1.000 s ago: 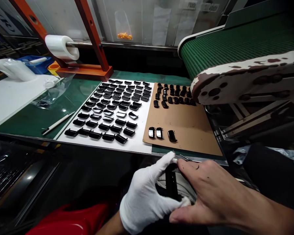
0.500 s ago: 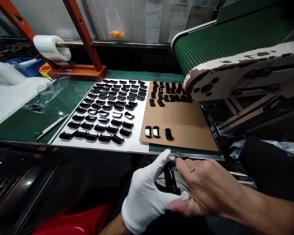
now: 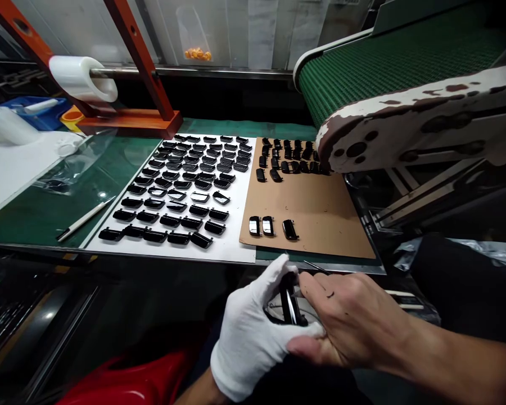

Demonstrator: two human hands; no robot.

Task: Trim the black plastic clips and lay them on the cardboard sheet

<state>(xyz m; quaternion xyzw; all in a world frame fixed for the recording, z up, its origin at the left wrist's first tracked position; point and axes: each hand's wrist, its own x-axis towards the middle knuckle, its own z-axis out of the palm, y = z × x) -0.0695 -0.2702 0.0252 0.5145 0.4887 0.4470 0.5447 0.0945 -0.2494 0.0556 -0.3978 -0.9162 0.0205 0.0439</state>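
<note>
My left hand, in a white glove, holds a glossy black plastic part upright between thumb and fingers, just off the table's front edge. My bare right hand is closed against the part's right side, its thumb touching the gloved thumb. What its fingers grip is hidden. A thin dark rod shows just above its knuckles; I cannot tell if the hand holds it. A dark curled shaving clings to the back of this hand.
Rows of similar black parts lie on a white sheet. More stand on brown cardboard. A green conveyor overhangs the right. At left are a white-handled pen-like tool, a film roll and a red stool.
The black part has turned slightly in my left hand, and a bright reflection now runs along it. Both hands stay together in nearly the same place. The view has shifted slightly.
</note>
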